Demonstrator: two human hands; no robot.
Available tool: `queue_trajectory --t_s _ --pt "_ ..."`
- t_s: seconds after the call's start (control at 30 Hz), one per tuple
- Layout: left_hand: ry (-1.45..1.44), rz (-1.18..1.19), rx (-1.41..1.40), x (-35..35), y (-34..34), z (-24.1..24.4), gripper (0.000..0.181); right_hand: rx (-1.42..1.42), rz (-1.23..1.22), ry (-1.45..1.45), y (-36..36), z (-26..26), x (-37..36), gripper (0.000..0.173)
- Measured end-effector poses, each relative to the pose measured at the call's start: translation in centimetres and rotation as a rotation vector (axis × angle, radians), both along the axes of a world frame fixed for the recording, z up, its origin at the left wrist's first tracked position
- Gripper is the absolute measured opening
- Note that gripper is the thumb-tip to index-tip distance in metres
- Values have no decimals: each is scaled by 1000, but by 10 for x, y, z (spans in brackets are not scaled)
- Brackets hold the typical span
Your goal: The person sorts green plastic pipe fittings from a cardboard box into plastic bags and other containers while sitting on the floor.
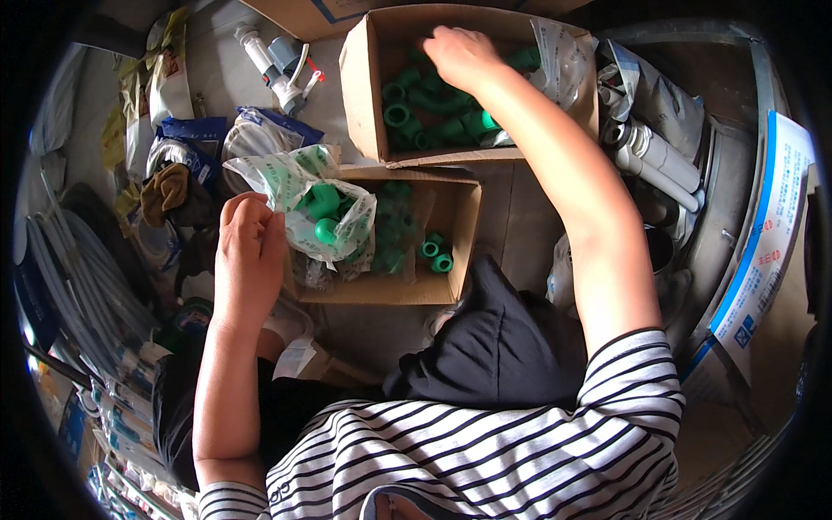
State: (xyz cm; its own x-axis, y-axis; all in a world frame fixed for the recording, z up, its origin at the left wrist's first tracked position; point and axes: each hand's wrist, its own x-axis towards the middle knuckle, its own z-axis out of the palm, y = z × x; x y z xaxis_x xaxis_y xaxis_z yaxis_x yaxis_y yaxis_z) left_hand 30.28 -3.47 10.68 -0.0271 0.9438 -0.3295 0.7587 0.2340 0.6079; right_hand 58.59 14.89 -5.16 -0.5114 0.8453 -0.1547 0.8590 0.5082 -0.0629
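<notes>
My left hand (250, 237) grips the edge of a clear printed plastic bag (279, 182). Inside the bag's mouth are several green plastic pipe fittings (325, 201). The bag rests over the left part of a near cardboard box (465, 240), where more green fittings (431, 247) lie loose or under clear plastic. Over a larger cardboard box (361, 97) farther away, my right hand (461, 58) reaches in with its fingers bent. Green elbows and other pipe fittings (442, 101) fill that box's floor below the hand. The right fingertips are partly hidden, so any small thing in them cannot be seen.
A white and grey plastic valve assembly (273, 68) lies on the floor at far left. Coiled hoses in bags (257, 136) and a brown glove (164, 194) are nearer. White pipes (656, 162) lie right of the boxes, beside a metal frame (734, 175). Grey tubing (84, 273) lines the left side.
</notes>
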Motion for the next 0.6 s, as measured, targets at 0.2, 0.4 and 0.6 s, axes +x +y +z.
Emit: queue_trajectory --t_s 0.2,0.4,0.6 --pt "-20 -17 21 2 2 -3 9 -85 -116 -46 14 -29 -12 31" --pt "-22 -20 34 -2 -1 1 9 -54 -119 487 6 0 26 15" --pt "31 -74 91 -2 -2 4 10 -633 -591 1401 -12 38 83 15"
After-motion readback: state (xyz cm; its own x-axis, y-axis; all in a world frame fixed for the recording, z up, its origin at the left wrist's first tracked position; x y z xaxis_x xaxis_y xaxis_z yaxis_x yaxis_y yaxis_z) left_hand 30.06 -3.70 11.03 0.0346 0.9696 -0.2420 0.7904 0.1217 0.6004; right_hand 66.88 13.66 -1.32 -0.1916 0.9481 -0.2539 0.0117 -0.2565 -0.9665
